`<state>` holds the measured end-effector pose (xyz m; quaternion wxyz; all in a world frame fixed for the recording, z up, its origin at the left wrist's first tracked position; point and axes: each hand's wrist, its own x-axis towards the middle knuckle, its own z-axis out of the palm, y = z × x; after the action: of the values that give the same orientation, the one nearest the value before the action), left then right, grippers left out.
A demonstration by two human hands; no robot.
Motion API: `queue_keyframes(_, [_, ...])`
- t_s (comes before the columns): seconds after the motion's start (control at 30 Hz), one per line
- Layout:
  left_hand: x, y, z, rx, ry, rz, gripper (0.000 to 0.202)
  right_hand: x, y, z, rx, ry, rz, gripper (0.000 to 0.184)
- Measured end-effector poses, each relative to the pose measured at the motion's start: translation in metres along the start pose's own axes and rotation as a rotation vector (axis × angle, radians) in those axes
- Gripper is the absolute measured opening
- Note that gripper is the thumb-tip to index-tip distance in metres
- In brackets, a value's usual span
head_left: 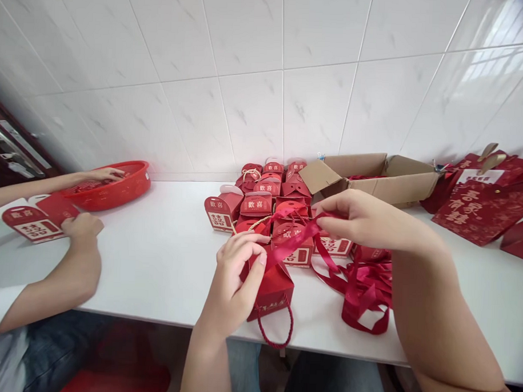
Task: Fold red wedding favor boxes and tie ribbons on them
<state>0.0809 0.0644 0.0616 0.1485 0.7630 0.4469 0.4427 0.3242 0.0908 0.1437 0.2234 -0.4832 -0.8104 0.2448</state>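
A dark red satin ribbon (294, 244) stretches between my two hands, above a small red gift box. My left hand (237, 278) pinches one part of it, just over the box. With thumb and fingers closed, my right hand (350, 219) grips the ribbon higher up and to the right. The red gift box (275, 291) stands near the table's front edge, its twisted cord handle hanging over that edge. Part of the box is hidden behind my left hand. More ribbon (367, 291) lies in a loose heap under my right forearm.
Several red gift boxes (256, 204) are grouped behind my hands. An open cardboard box (374, 174) stands by the wall, with red paper bags (480, 198) at right. On the left, a co-worker's hand (110, 175) reaches into a red basin (128, 185); the other hand holds a box (33, 222).
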Motion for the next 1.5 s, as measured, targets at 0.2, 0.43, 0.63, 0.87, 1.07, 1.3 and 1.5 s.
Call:
queue_keyframes(0.2, [-0.008,0.0,0.007,0.005,-0.063,0.016,0.021,0.012,-0.002,0.019,0.159,-0.253,-0.378,0.034])
queue_keyframes(0.43, [-0.005,-0.004,0.007,-0.193,0.005,0.041,0.021,0.041,0.001,0.048,0.413,-0.351,-0.319,0.03])
queue_keyframes(0.63, [-0.003,-0.007,0.011,-0.285,0.108,0.094,0.017,0.045,0.008,0.049,0.616,-0.422,-0.242,0.033])
queue_keyframes(0.87, [-0.002,-0.022,0.005,-0.172,0.097,0.009,0.014,0.037,0.014,0.032,0.498,-0.393,-0.181,0.024])
queue_keyframes(1.07, [-0.005,-0.021,0.0,0.005,-0.098,-0.109,0.016,0.034,0.029,0.01,0.258,-0.544,-0.087,0.024])
queue_keyframes(1.3, [-0.002,-0.022,0.007,0.021,-0.24,-0.146,0.019,0.034,0.031,0.005,0.235,-0.617,-0.088,0.022])
queue_keyframes(1.5, [-0.002,-0.024,0.006,0.024,-0.26,-0.123,0.02,0.038,0.034,0.01,0.252,-0.537,-0.166,0.022])
